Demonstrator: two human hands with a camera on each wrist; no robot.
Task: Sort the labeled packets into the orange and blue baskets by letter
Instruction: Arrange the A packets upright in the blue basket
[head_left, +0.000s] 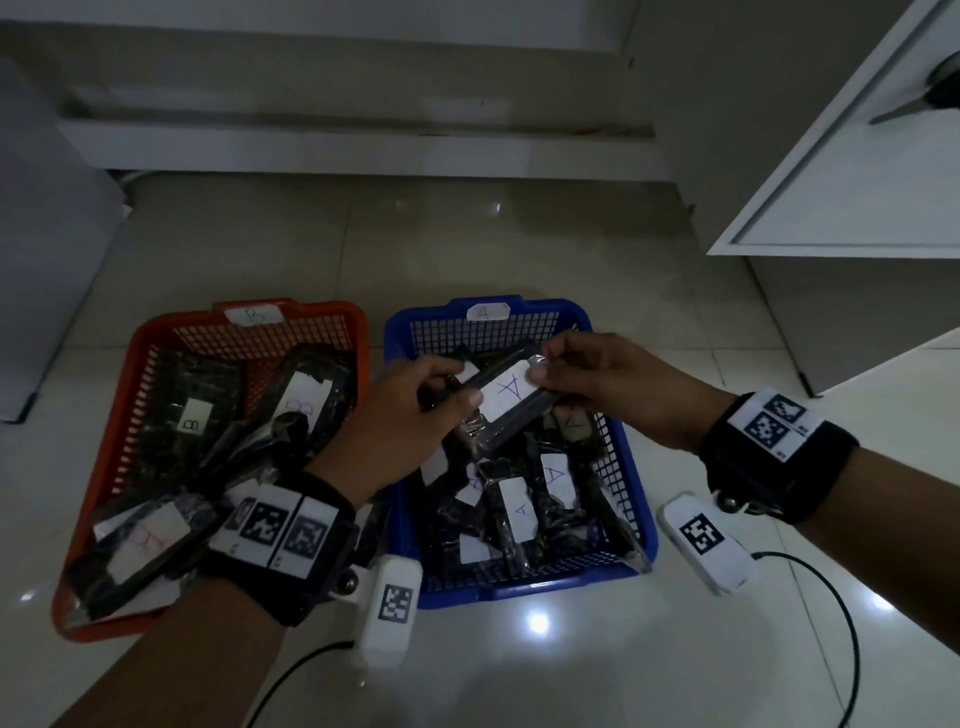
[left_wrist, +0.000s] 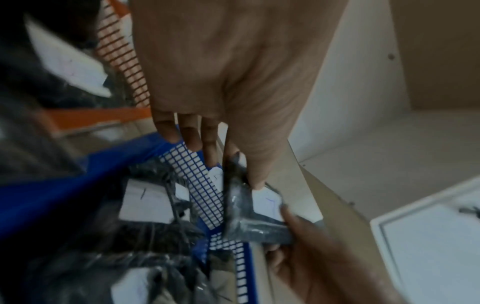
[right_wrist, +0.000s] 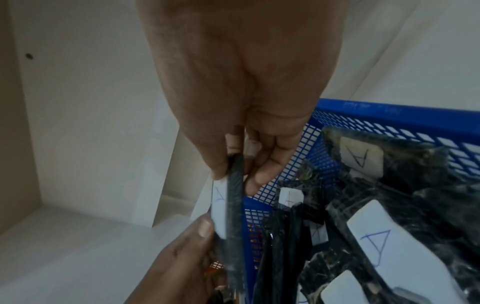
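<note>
Most packets already lie sorted: B's in the orange basket (head_left: 104, 467), A's in the blue basket (head_left: 636, 467). Both hands, left (head_left: 400, 426) and right (head_left: 618, 384), pinch one A packet (head_left: 506, 400) above the blue one (seemingly the last); none lie loose on the floor.

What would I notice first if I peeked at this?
First you would see two hands, the left hand and right hand, holding up a dark packet with a white "A" label over the blue basket. That basket, tagged "A", is full of A packets. Beside it on the left sits the orange basket, tagged "B", with B packets inside.
</note>
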